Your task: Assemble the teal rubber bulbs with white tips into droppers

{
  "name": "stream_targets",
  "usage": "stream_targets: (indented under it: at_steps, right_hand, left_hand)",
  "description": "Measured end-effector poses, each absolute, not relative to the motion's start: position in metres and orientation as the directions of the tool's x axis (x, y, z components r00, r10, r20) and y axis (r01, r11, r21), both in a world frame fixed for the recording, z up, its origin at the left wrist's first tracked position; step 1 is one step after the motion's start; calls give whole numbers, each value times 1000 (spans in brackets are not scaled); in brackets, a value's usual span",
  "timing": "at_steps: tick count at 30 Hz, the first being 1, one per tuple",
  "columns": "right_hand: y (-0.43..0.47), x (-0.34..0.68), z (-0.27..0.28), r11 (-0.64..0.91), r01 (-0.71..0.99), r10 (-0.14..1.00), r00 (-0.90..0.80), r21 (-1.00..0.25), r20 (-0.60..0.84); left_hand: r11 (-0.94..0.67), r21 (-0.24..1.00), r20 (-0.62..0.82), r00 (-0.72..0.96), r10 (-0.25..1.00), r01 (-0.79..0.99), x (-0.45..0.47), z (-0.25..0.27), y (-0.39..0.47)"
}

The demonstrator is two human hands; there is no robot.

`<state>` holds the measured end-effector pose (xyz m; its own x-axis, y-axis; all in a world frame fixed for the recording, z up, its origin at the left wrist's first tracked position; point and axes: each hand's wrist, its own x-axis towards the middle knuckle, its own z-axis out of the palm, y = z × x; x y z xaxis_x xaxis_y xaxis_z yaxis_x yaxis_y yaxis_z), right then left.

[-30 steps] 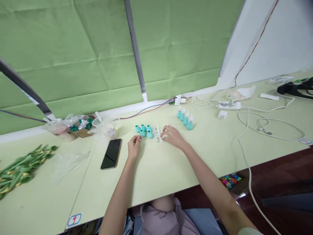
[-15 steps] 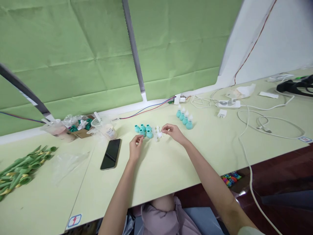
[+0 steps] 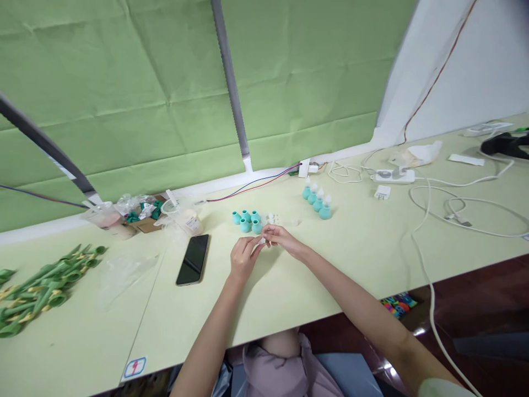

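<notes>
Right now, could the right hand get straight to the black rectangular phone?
Probably not: the left hand lies between the right hand and the phone, both hands at a small white piece.

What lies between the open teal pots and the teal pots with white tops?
In the head view, small white pieces lie between the open pots and white-topped pots.

The left hand (image 3: 243,258) and right hand (image 3: 281,238), previously apart, now meet just below frame centre, fingertips together at a small white piece (image 3: 262,241).
</notes>
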<state>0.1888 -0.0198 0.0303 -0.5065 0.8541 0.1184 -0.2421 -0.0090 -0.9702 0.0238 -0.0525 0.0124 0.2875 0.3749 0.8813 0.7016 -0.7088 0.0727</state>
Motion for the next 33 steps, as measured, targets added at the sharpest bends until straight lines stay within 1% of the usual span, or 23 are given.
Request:
stream_targets:
  at_steps: [5, 8, 11, 12, 13, 14, 15, 16, 17, 18, 19, 21, 23, 26, 29, 33]
  right_hand:
    - [-21, 190, 31, -15, -196, 834, -543, -981, 95]
    - [-20, 193, 32, 11, -147, 783, -615, -989, 100]
    - [-17, 199, 33, 78, -21, 699, -711, -997, 70]
    - [-16, 202, 34, 130, 44, 704, -708, -991, 61]
    - [-15, 206, 35, 199, 127, 743, -666, -972, 65]
    - [-13, 211, 36, 277, 230, 809, -579, -933, 97]
    - [-11, 216, 36, 343, 353, 876, -456, -871, 161]
    - [-9, 221, 36, 381, 481, 915, -320, -790, 247]
    - [-7, 226, 36, 390, 596, 919, -204, -702, 337]
    - [-6, 229, 35, 381, 685, 902, -129, -621, 411]
    - [-4, 232, 34, 370, 748, 881, -96, -551, 463]
    - [-2, 234, 30, 367, 818, 858, -115, -442, 500]
    - [-1, 233, 26, 382, 855, 852, -181, -349, 491]
    - [-1, 230, 22, 401, 885, 850, -264, -236, 455]
    - [-1, 233, 24, 388, 905, 850, -278, -175, 448]
    - [-1, 239, 27, 368, 919, 854, -272, -145, 444]
  left_hand:
    - [-709, 101, 872, 281, 400, 697, 22, 15, -52]
    - [-697, 144, 864, 255, 434, 702, 22, 14, -52]
    - [-679, 224, 823, 238, 516, 699, 23, 12, -51]
    - [-672, 257, 807, 228, 544, 695, 23, 11, -51]
    - [-661, 292, 794, 211, 571, 691, 22, 11, -50]
    - [-647, 329, 782, 185, 595, 688, 22, 11, -49]
    - [-630, 367, 773, 153, 616, 685, 22, 11, -48]
    - [-611, 406, 761, 119, 638, 680, 21, 12, -48]
    - [-593, 445, 745, 90, 661, 671, 21, 13, -47]
    - [-577, 482, 728, 64, 682, 659, 20, 14, -46]
    - [-564, 516, 712, 44, 701, 645, 20, 15, -45]
    - [-547, 572, 687, 7, 726, 612, 19, 16, -43]
    - [-543, 609, 681, -29, 732, 578, 19, 16, -41]
    - [-543, 632, 679, -60, 731, 553, 20, 15, -40]
    - [-529, 637, 661, -43, 749, 561, 20, 15, -40]
    - [-514, 645, 609, 26, 793, 565, 20, 14, -40]
